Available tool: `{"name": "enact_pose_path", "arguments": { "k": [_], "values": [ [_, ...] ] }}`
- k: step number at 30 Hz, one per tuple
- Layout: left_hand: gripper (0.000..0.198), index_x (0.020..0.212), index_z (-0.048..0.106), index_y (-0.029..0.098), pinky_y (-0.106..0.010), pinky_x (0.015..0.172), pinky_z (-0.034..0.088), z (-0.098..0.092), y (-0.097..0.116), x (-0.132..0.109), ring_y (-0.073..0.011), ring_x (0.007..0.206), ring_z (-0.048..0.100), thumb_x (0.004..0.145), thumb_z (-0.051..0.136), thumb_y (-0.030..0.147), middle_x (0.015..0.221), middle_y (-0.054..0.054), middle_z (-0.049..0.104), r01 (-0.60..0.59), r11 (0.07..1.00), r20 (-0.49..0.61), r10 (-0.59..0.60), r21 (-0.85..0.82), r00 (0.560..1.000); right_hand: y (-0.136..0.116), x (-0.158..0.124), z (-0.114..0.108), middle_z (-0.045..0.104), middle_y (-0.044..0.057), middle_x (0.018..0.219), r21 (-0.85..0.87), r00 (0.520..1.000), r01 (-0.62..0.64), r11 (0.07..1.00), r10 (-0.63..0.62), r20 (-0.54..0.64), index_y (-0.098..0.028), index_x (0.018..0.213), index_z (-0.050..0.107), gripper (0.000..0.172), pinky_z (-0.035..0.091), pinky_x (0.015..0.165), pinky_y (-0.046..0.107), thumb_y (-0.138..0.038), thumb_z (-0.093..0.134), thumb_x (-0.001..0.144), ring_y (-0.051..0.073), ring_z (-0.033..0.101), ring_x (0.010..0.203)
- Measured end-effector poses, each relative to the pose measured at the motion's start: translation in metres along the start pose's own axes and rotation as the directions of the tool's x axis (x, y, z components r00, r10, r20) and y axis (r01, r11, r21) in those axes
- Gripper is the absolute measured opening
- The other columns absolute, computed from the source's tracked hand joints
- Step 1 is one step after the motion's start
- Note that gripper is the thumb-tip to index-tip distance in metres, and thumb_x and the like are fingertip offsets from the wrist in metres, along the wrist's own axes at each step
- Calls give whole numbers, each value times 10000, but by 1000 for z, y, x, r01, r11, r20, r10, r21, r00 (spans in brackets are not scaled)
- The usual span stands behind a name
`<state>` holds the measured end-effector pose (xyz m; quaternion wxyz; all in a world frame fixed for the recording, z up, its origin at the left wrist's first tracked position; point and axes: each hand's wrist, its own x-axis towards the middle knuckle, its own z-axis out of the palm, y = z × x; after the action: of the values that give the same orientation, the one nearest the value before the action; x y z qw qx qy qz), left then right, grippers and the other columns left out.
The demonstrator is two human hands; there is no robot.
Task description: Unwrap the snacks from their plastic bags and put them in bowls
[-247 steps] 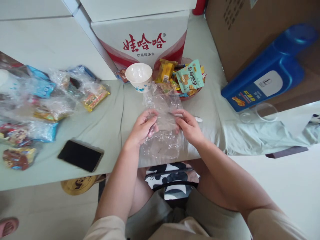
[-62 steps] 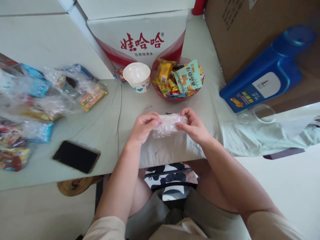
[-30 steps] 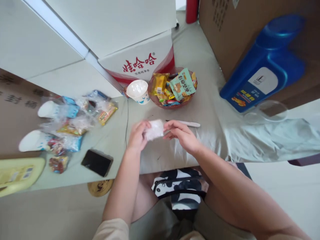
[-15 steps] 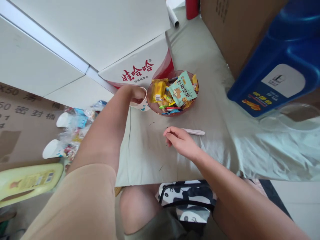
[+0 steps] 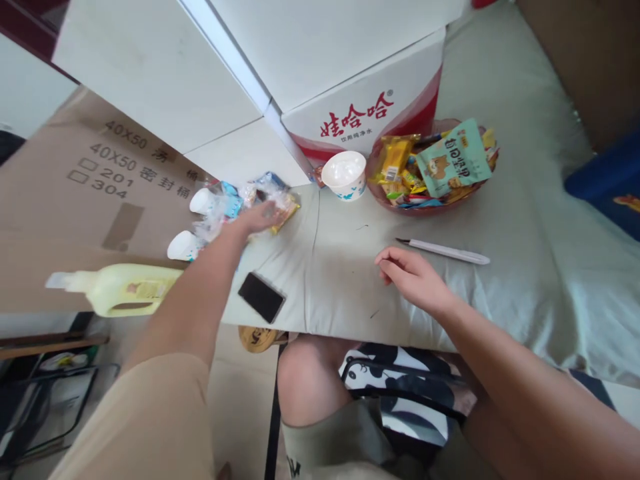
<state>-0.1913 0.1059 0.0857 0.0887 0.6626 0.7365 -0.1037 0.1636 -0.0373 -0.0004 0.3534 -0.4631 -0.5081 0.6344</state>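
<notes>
My left hand [image 5: 263, 217] reaches over a pile of wrapped snacks at the left of the cloth, close to a yellow-orange packet [image 5: 286, 215]. Its fingers look stretched out, though blurred, and I see nothing held. My right hand [image 5: 406, 272] rests on the cloth with fingers curled in and nothing in them. Just beyond it lies a slim white pen-like tool [image 5: 445, 251] with a dark tip. A white paper cup [image 5: 345, 177] with blue marks holds something clear and shiny. Beside the cup, a pinkish bowl [image 5: 425, 209] is heaped with snack packets, a mint-green pouch [image 5: 454, 160] on top.
Two white paper cups [image 5: 183, 247] lie tipped by the snack pile. A black phone [image 5: 262, 297] lies near the front edge. A yellow bottle [image 5: 135, 289] is at the left, a water carton [image 5: 360, 120] behind the cup, and a blue jug [image 5: 607, 180] at the right.
My left hand has come out of the paper cup and moved left to the snack pile. The view has swung left, bringing the phone into sight. My right hand stays curled on the cloth.
</notes>
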Motion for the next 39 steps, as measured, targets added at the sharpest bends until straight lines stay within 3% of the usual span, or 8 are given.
{"name": "enact_pose_path", "arguments": {
  "k": [5, 9, 16, 22, 26, 30, 35, 39],
  "values": [
    [688, 1367, 507, 99, -339, 849, 481, 39, 7, 5, -317, 1080, 653, 767, 735, 345, 1150, -189, 708, 63, 996, 12, -64, 70, 998, 2, 5, 10, 608, -16, 639, -13, 1000, 15, 1000, -15, -3, -231, 827, 613, 164, 427, 612, 305, -388, 566, 809, 168, 568, 613],
    [546, 1251, 603, 160, -342, 840, 485, 45, 29, -26, -299, 975, 678, 737, 736, 287, 1048, -114, 722, -134, 991, 64, 133, 4, 989, 4, 3, 9, 620, -4, 664, -92, 999, 44, 995, -44, 10, -230, 868, 628, 151, 455, 633, 311, -338, 526, 847, 179, 585, 636],
    [463, 1148, 677, 219, -455, 1092, 469, 93, 107, -112, -305, 1290, 622, 697, 688, 112, 1340, -135, 676, -596, 660, -75, 639, -457, 765, 17, -10, -2, 563, 147, 1459, -491, 896, 443, 750, -385, 220, -230, 1268, 644, 519, 458, 1070, 476, -155, 659, 754, 324, 569, 1297],
    [848, 1404, 489, 194, -549, 1245, 283, 118, 140, -114, -352, 1502, 418, 637, 850, 189, 1550, -222, 491, -395, 645, -346, 209, -654, 915, 16, -18, -16, 665, 116, 1094, -603, 925, 366, 709, -350, 150, -212, 906, 669, 67, 481, 810, 348, -239, 630, 857, 250, 647, 970],
    [899, 1445, 369, 239, -448, 1043, 515, 128, 153, -104, -252, 1122, 717, 705, 869, 343, 1161, -113, 736, -253, 282, -221, 139, -925, 965, 11, -19, -21, 654, 52, 868, -613, 945, 314, 725, -298, 132, -221, 866, 615, 29, 393, 702, 297, -229, 631, 844, 208, 603, 800],
    [738, 1324, 463, 279, -356, 957, 564, 133, 176, -99, -201, 1002, 755, 718, 877, 354, 1015, -37, 779, -354, 24, -352, 71, -935, 933, 13, -17, -21, 646, 43, 886, -575, 926, 371, 729, -335, 171, -212, 859, 583, 80, 402, 711, 285, -166, 618, 804, 186, 584, 773],
    [381, 1146, 641, 246, -405, 1028, 552, 142, 197, -107, -237, 1145, 731, 821, 797, 370, 1070, -72, 799, -376, -15, -375, 96, -927, 922, 21, -13, -18, 617, 78, 983, -600, 915, 326, 730, -404, 6, -218, 900, 569, 141, 502, 793, 343, -221, 667, 799, 229, 608, 878],
    [98, 880, 754, 229, -441, 1101, 505, 144, 203, -113, -274, 1351, 618, 848, 748, 321, 1026, -89, 805, -349, -50, -352, 201, -936, 914, 30, -4, -20, 486, 227, 1389, -642, 862, 215, 736, -451, -229, -165, 1299, 528, 674, 488, 1055, 521, -315, 802, 703, 375, 518, 1303]
  ]
}}
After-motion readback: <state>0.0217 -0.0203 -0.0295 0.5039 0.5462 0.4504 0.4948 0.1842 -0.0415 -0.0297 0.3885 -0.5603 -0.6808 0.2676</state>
